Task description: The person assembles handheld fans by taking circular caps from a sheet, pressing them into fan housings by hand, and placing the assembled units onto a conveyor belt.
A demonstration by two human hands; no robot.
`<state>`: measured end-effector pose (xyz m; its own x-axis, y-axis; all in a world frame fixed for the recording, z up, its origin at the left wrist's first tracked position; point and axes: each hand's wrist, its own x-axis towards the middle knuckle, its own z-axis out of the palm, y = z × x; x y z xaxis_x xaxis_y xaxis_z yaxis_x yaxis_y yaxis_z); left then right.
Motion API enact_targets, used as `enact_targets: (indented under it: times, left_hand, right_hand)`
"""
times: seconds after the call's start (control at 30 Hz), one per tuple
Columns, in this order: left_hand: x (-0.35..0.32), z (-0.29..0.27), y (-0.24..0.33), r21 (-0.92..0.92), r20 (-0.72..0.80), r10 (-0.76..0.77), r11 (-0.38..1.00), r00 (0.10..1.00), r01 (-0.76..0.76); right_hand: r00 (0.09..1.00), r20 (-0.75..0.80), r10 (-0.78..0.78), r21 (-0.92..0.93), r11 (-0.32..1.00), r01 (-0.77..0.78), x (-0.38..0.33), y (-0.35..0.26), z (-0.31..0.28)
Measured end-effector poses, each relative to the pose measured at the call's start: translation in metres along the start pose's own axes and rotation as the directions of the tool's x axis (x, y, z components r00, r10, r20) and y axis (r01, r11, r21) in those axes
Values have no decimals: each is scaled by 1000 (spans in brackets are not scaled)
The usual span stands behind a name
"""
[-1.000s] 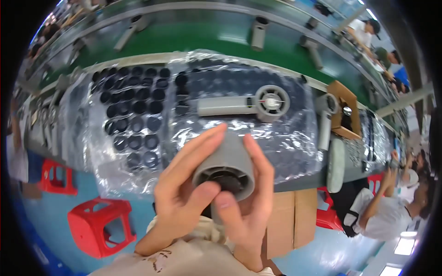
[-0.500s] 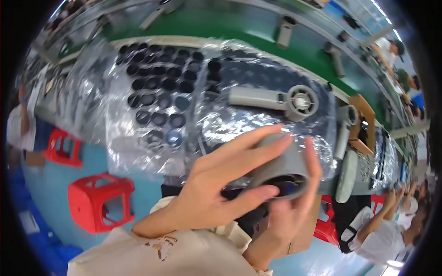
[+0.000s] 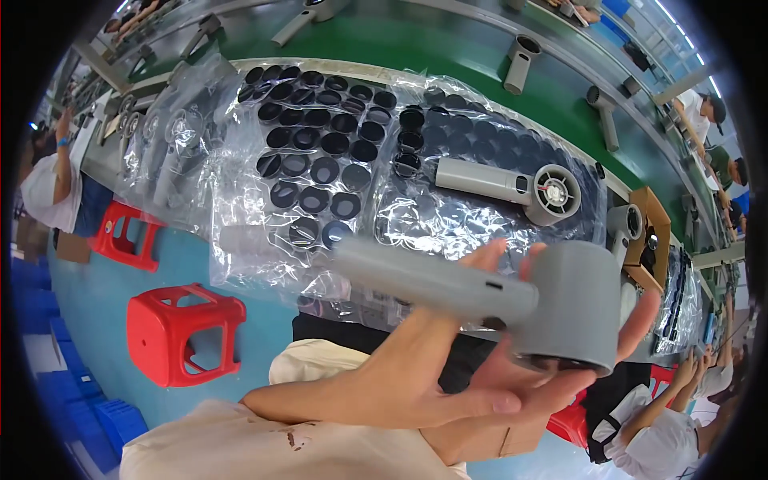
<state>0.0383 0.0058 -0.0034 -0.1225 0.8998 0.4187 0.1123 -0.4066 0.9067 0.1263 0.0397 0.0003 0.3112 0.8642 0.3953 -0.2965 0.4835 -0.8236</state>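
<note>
Floor: smooth, light blue (image 3: 188, 260). Red plastic stool (image 3: 148, 346) with cut-out sides at lower left; a second red stool (image 3: 102, 232) beyond it, brown carton (image 3: 74, 249) just beside. Blue crates (image 3: 120, 420) grouped along the lower-left rim. Long grey workbench (image 3: 98, 160) crosses the view, curved by the lens. Past it, a green conveyor belt (image 3: 448, 56) runs parallel, pale edge strip (image 3: 344, 69) between. Bright strip lights (image 3: 680, 30), upper right.

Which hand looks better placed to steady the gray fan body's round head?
Probably the right hand: its fingers lie beneath and beside the round head, while the left hand extends behind the handle.
</note>
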Motion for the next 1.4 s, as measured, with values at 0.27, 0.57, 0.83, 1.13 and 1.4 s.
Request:
enact_targets:
  times: [0.27,0.57,0.83,1.13,1.4]
  left_hand:
    - [25,35,-1,-468,-365,34,857,931,-215]
    - [28,15,-14,-824,-87,-364,549,927,139]
    - [30,-44,4,78,624,-240,966,744,246]
    - [36,-11,-16,-3,53,465,885,884,-466]
    - [27,1,-28,-125,-225,362,910,904,-396]
  right_hand:
    - [991,130,-37,161,987,15,-16,19,7]
    - [995,94,-38,-108,993,48,-11,17,18]
    - [996,-66,-58,6,998,59,4,5,0]
    - [993,71,-92,-81,992,97,-13,8,12]
    - [971,215,-108,-72,989,126,-16,14,18]
